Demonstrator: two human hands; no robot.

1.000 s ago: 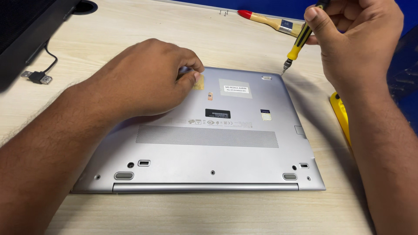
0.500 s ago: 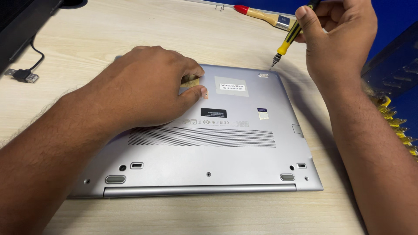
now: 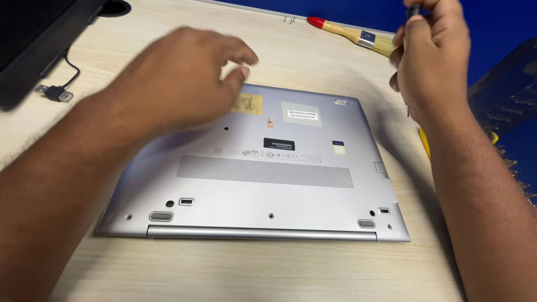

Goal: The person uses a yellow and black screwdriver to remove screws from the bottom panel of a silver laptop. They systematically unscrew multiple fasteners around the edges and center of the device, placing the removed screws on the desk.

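Lifted off laptop [image 3: 263,168] since earlier frame: left hand [image 3: 179,84], blurred, fingers loose, holding nothing. Right hand [image 3: 430,61] clenched on screwdriver [image 3: 413,11] beyond laptop's far right corner, near brush [image 3: 352,34]. Laptop underside up on desk [image 3: 291,56], screws exposed.

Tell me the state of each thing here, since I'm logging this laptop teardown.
Laptop: closed, lying upside down on the wooden table, bottom cover on.
Left hand: blurred, open, above the laptop's rear left part, holding nothing.
Right hand: closed around a dark tool handle, tip hidden.
Brush: lying flat on the table.
USB plug: unplugged, loose on the table.
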